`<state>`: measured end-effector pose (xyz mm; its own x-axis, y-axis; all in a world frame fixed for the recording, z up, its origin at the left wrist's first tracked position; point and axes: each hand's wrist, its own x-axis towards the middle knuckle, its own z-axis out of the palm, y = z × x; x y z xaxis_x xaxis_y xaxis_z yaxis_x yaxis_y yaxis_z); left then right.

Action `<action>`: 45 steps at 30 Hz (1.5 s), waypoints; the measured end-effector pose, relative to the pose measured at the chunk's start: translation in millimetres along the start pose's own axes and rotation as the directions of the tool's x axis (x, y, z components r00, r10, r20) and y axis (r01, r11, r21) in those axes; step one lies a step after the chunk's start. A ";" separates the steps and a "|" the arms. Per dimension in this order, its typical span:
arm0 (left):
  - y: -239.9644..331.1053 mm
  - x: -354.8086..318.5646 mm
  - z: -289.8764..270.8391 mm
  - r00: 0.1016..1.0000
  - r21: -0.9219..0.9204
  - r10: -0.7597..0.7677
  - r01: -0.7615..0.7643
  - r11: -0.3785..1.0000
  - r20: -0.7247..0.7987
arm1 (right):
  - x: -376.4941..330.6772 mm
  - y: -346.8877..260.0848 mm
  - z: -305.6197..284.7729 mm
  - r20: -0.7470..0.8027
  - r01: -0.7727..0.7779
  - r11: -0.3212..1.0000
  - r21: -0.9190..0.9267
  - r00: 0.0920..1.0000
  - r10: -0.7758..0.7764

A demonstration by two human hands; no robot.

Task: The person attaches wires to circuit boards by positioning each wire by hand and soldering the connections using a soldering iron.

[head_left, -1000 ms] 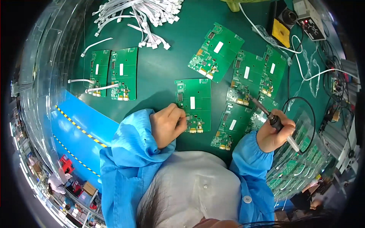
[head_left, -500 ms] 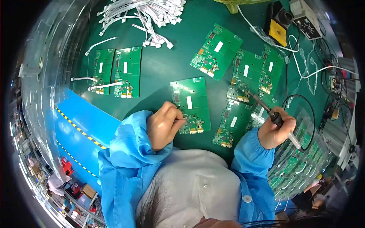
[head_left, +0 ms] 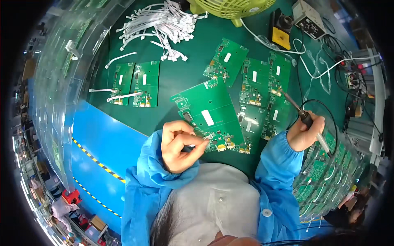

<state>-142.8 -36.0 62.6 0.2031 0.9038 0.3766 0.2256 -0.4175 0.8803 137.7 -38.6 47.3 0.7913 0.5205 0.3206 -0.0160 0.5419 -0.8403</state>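
Observation:
My left hand is closed in a pinch on a short white wire cable, mostly hidden by my fingers. The cable's wire ends meet the lower left part of a green circuit board. That board hangs tilted, apparently raised off the table, and overlaps the boards behind it. In my right hand is a soldering iron, gripped by its dark handle. Its tip points up and left, over or near the boards on the right; whether it touches one I cannot tell.
Several more circuit boards lie at the right. Two boards with white cables lie at the left, below a heap of white cables. A green fan, a soldering iron stand and a control box stand at the back.
The circuit board by my left hand has come up off the table and turned tilted, with the cable still pinched. My right hand with the soldering iron has shifted slightly. The whole view has shifted.

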 end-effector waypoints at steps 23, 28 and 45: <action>11.4 -9.5 3.8 0.999 -0.013 0.050 -0.051 0.999 -0.021 | -8.1 -9.2 2.8 -0.123 -0.084 0.996 -0.009 0.989 0.083; 12.0 -10.4 5.8 0.997 -0.150 -0.078 0.073 0.986 -0.024 | -8.4 -9.6 5.0 -0.118 -0.096 0.995 -0.002 0.988 0.095; -65.1 5.7 -24.1 0.986 0.132 -0.051 0.030 0.991 0.161 | -8.4 0.2 1.4 -0.114 -0.063 0.996 -0.063 0.992 0.056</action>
<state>-179.3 -1.3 14.4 0.3423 0.8970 0.2795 0.3550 -0.3989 0.8455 130.2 -42.0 45.0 0.8539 0.4711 0.2211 -0.0275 0.4652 -0.8848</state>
